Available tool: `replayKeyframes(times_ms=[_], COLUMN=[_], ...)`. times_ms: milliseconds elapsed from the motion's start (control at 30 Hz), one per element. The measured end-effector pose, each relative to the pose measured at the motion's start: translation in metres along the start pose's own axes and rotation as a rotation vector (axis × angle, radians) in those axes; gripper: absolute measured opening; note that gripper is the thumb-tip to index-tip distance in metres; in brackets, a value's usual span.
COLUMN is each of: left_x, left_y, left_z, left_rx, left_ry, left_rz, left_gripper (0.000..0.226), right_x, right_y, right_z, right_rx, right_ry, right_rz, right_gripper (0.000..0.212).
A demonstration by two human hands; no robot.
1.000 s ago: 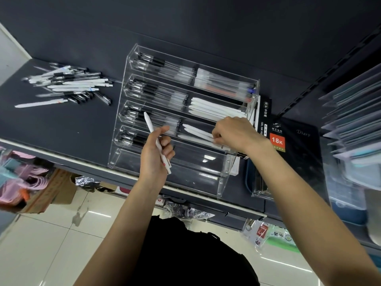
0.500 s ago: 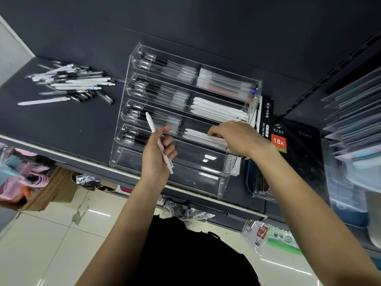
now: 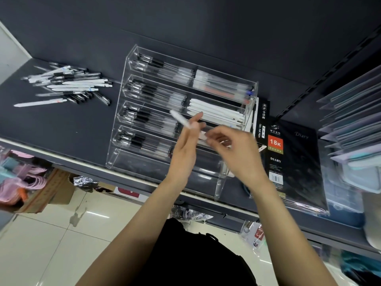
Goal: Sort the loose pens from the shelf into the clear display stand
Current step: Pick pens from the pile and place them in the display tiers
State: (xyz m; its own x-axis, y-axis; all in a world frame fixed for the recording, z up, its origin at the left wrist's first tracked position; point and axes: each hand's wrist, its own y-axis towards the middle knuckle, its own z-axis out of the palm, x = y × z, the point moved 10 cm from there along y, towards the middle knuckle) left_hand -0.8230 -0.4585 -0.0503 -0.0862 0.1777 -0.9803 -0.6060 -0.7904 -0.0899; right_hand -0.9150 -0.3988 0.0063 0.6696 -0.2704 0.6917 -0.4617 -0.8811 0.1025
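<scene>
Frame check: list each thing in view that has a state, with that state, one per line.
Left hand: holds white pen, fingers nearly straight.
White pen: tilted, in front of the stand, blurred.
Right hand: fingers curled at the pen's lower end; grip unclear.
Clear display stand: upright, upper tiers hold pens, bottom tier looks empty.
Loose pens: piled on shelf, left of stand.

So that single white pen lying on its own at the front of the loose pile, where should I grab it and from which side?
Pinch the white pen around mid-barrel, coming straight down from above. It lies flat on the dark shelf, nearly parallel to the front edge, with bare shelf in front of it, so a thumb and finger can probably close across the barrel. The pile crowds its right end, so stay toward the middle or left.
</scene>
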Motion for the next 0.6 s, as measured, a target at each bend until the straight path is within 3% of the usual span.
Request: replayKeyframes(times_ms=[100, 167, 267, 433, 600], left_x=[-0.01, -0.001, 0.024, 0.024, 0.021], left_y=[0.016, 0.022, 0.03, 0.032, 0.026], left_z=[-0.01, -0.002, 0.01, 0.016, 0.014], left_rx=[-0.013, 0.055, 0.221, 0.2, 0.147], left_ry=[0.877, 1.217, 1.39, 1.527, 1.472], left_rz=[0.355, 0.508, 0.465, 0.515, 0.606], left_gripper=[0.039, 0.041, 0.047, 0.046, 0.038], right_x=[-0.015, -0.02, -0.027, -0.025, -0.033], right_y=[0.003, 0.004, 0.013, 0.028, 0.034], right_z=[-0.04, -0.05, -0.039, 0.0, 0.031], right_rx=[-0.207, -0.244, -0.182, -0.045, 0.012], right_ry=[-0.225, -0.311, -0.293, -0.205, -0.678], right_rz=[-0.014, -0.032, -0.061, -0.166, -0.271], right_gripper=[0.009, 0.008, 0.01, 0.015, 0.03])
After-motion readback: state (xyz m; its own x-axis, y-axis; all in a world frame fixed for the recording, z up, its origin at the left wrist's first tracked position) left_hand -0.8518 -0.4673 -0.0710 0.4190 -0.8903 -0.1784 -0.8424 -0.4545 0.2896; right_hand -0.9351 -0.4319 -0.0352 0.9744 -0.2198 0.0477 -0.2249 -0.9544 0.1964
